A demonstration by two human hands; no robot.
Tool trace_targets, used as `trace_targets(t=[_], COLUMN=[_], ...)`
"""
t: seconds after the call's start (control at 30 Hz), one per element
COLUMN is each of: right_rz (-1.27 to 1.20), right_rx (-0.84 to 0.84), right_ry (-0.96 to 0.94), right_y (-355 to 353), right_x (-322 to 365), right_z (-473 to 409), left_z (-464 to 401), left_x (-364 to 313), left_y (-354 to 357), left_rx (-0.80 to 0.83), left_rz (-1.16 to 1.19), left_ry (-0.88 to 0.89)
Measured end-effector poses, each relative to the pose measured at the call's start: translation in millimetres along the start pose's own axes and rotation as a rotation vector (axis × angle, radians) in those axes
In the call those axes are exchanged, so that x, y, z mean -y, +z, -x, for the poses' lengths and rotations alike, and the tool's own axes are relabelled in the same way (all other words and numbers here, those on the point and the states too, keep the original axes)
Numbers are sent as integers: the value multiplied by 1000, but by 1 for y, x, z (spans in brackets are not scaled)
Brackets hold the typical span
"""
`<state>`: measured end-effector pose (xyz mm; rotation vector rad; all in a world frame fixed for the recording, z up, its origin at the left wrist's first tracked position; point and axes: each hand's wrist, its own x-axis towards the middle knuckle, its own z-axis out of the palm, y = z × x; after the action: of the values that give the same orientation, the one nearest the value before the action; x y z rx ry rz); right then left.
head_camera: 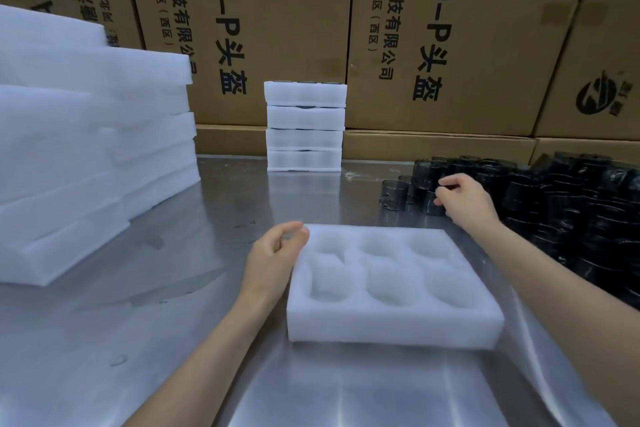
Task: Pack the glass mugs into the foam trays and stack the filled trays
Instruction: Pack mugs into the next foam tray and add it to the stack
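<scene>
I am looking at a brushed-steel tabletop (180,315) backed by a wall of printed cardboard cartons (284,28). Near the front edge, an empty foam tray (391,322) is lying flat with its six round pockets facing up, none of them holding a mug. My left hand (277,256) is hovering at the tray's far left corner, its fingers (291,229) loosely curled toward the thumb and gripping nothing; I cannot tell whether the thumb tip is touching the foam. My right hand (464,199) is reaching out past the tray's far right corner, and its fingers (446,184) are curling round a dark glass mug (431,204) at the near edge of the heap of glass mugs (568,204), with the thumb against the mug's side. A single mug (393,195) is standing upright just to the left of that one, apart from the hand. The heap is spreading along the right side of the tabletop, the mugs piled on one another. Farther back in the middle, four filled trays (305,126) are standing stacked against the cartons, dark rims showing between the layers. On the left, a tall, uneven pile of white foam sheets (86,135) is sitting well apart from the tray.
</scene>
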<state>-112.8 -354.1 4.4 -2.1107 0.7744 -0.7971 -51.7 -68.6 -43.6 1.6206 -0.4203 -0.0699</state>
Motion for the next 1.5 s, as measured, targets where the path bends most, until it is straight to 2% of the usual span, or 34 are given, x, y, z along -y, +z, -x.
trace_targets(t=[0.17, 0.33, 0.4, 0.53, 0.63, 0.83, 0.9, 0.97, 1.07, 1.2, 1.5], right_rz=[435, 662, 667, 693, 707, 456, 307, 73, -157, -124, -59], right_rx=[69, 116, 103, -48, -137, -360, -394, -322, -79, 51, 235], right_ry=[-83, -39, -32, -53, -140, -457, -516, -456, -392, -431, -265], right_y=[6, 17, 24, 31, 32, 19, 15, 13, 12, 28, 60], right_x=[18, 20, 18, 15, 15, 22, 29, 38, 53, 71, 79], right_z=[-33, -50, -54, -54, -47, -10, 8, 27, 58, 91, 106], left_z=[-4, -3, -3, -4, -4, -4, -3, -3, -2, -1, -2], left_x=[4, 3, 3, 4, 5, 5, 4, 3, 2, 3, 4], left_y=[1, 2, 3, 4, 4, 3, 3, 3, 3, 3, 2], left_rx=[12, 9, 14, 21, 12, 13, 11, 13, 14, 7, 20], left_rz=[-48, -48, -54, -36, -30, -41, -48, -47, -46, -43, -72], left_ry=[30, 37, 38, 23, 24, 13, 12, 12, 10, 11, 36])
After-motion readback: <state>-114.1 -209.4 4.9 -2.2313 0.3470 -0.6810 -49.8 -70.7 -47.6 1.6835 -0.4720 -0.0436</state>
